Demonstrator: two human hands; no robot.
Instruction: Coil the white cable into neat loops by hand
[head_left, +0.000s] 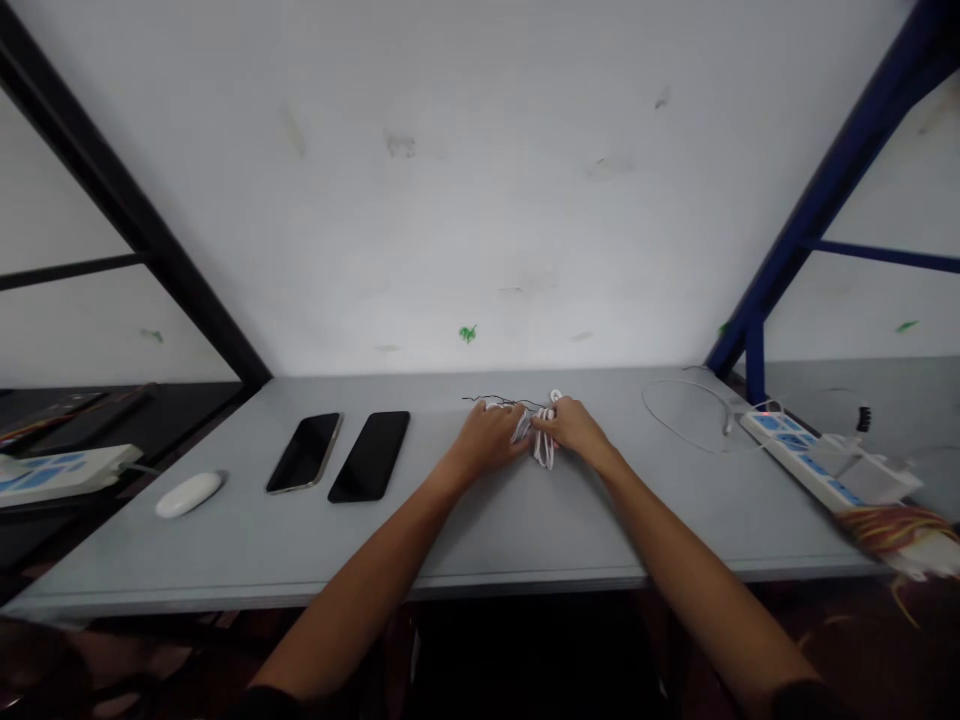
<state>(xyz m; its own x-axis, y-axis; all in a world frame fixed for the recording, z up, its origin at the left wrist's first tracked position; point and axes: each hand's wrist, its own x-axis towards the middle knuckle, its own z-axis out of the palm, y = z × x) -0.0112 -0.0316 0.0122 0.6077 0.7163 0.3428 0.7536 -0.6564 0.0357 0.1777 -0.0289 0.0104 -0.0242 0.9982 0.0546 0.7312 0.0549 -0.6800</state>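
Left hand (486, 442) and right hand (568, 428): both grips closed on a bundled white cable (544, 446), at 12 o'clock on the table (525, 530). Two smartphones (369, 456) lie at 10 o'clock, a white mouse (189, 494) at 9 o'clock.

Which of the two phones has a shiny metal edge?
The left phone has a pale metallic rim; the phone to its right looks black all round.
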